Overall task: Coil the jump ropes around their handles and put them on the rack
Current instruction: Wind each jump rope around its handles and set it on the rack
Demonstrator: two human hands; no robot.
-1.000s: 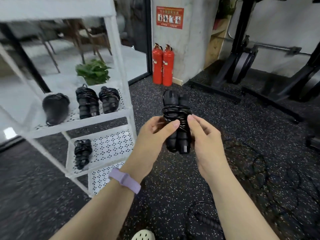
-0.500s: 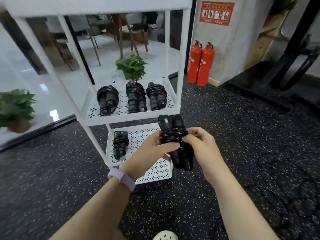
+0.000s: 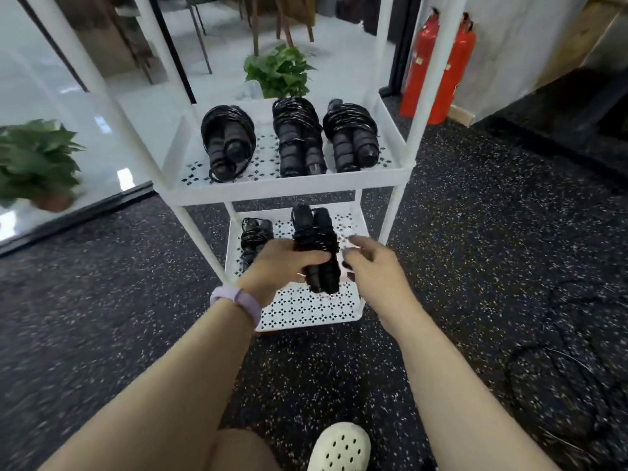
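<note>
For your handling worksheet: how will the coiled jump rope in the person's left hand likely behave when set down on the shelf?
The coiled jump rope probably handles as one stiff bundle, its two handles bound by tight wraps. Side by side, they likely won't roll. The left hand alone grips it, suggesting it is light.

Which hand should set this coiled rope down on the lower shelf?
Left. The left hand already grips the coiled rope above the lower shelf; the right hand is beside it, apparently off the rope.

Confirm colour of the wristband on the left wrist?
Light purple wristband, clearest in the head view.
</note>
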